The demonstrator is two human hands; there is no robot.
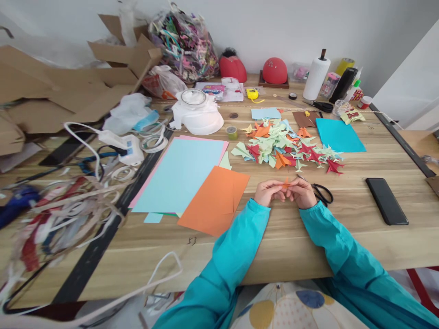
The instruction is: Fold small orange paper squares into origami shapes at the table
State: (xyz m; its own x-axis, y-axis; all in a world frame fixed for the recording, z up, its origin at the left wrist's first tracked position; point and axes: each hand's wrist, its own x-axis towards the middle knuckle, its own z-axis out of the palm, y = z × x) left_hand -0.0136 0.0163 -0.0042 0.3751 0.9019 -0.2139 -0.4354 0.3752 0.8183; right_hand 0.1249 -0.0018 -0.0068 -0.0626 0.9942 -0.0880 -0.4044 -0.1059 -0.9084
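Note:
Between the fingertips of both hands is a small piece of folded orange paper [286, 184]. My left hand [269, 192] pinches its left side and my right hand [301, 192] its right side; the fingers hide much of it. Just beyond lies a pile of folded paper cranes [274, 141] in pale green, orange, red and blue. Black-handled scissors [323, 194] rest beside my right hand, partly covered by it. To the left, orange paper sheets [212, 201] overlap a larger light blue sheet [181, 169] with pink paper under it.
A black phone [387, 201] lies at the right, and a turquoise paper [339, 135] behind it. Tangled cords and ribbons [78, 210] cover the left, near a power strip [128, 148]. At the back stand a cardboard box [120, 64], a red pincushion [274, 71] and a white bottle [316, 80].

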